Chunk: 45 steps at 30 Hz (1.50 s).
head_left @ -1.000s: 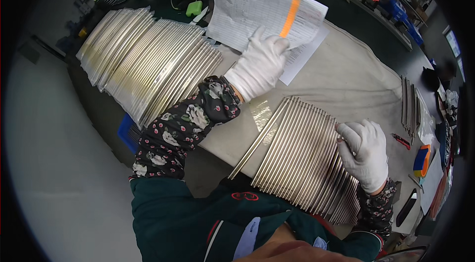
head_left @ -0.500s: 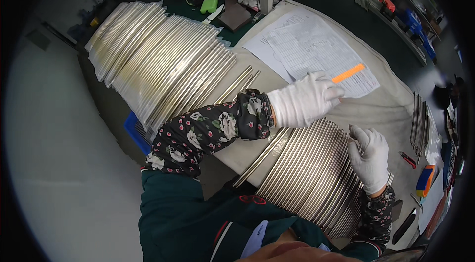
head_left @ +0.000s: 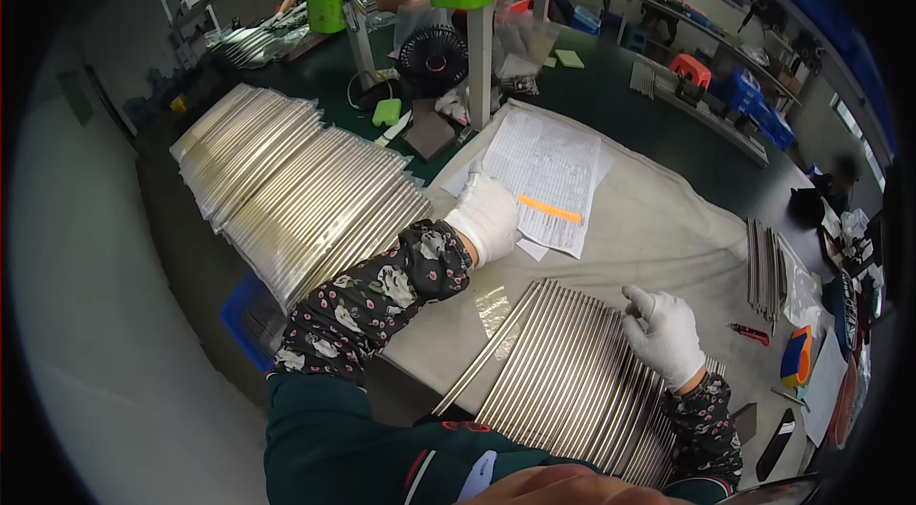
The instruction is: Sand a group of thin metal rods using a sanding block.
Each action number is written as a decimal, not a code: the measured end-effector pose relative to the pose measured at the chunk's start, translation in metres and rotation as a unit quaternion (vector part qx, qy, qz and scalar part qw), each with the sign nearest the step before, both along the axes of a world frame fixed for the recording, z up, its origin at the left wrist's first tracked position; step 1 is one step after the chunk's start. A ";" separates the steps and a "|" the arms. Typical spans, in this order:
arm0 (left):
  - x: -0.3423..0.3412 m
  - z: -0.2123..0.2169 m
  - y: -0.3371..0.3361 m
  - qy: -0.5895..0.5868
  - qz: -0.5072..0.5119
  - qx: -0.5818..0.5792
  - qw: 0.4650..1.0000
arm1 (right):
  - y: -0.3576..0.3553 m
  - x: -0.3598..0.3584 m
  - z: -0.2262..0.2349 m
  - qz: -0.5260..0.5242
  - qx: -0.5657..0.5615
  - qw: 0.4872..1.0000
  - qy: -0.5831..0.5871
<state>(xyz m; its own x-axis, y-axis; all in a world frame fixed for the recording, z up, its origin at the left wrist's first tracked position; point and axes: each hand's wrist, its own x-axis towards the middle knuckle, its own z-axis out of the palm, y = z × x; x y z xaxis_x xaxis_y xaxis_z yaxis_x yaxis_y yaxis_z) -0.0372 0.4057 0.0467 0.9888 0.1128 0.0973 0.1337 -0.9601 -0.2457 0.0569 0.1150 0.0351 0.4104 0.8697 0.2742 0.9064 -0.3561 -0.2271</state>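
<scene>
My left hand [head_left: 485, 219], in a white glove, is at the left edge of a printed sheet [head_left: 544, 162], its fingers bent closed on that edge; the fingertips are hidden. An orange ruler-like strip [head_left: 551, 209] lies across the sheet, just right of the hand. Further paper shows from underneath. My right hand [head_left: 665, 338], also gloved, is over the right side of a row of slim metal rods [head_left: 563, 371]. Its fingers are loosely bent and apart, with nothing visible in them. A couple of rods [head_left: 487, 352] lie separately at the row's left.
Plastic-wrapped rods [head_left: 296, 181] lie at the left, above a blue crate [head_left: 248, 319]. A fan [head_left: 434, 61] and a post [head_left: 479, 76] stand at the back. On the right are more rods [head_left: 763, 267], a red cutter [head_left: 750, 333] and an orange-blue tape roll [head_left: 796, 357].
The view has tilted up. My left hand has moved left, and the printed sheet with the orange strip has shifted left and turned. My right hand stays by the rods, its index finger straighter.
</scene>
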 end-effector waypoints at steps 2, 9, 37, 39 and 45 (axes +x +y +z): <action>0.003 0.017 0.005 0.109 0.098 0.039 0.988 | 0.000 0.000 0.001 0.002 0.011 1.000 -0.007; 0.012 0.094 0.064 -0.246 0.066 -0.135 0.958 | -0.008 -0.010 0.008 0.017 0.007 1.000 -0.023; 0.049 0.212 0.150 -0.679 -0.245 -0.263 0.640 | -0.062 -0.024 0.005 -0.105 0.016 0.994 -0.005; 0.030 0.205 0.116 -0.592 -0.288 -0.507 0.557 | -0.056 -0.026 0.007 -0.077 0.075 0.994 -0.016; 0.010 0.113 -0.019 -0.104 -0.338 -0.837 0.416 | -0.026 -0.031 0.016 -0.010 0.247 0.968 -0.048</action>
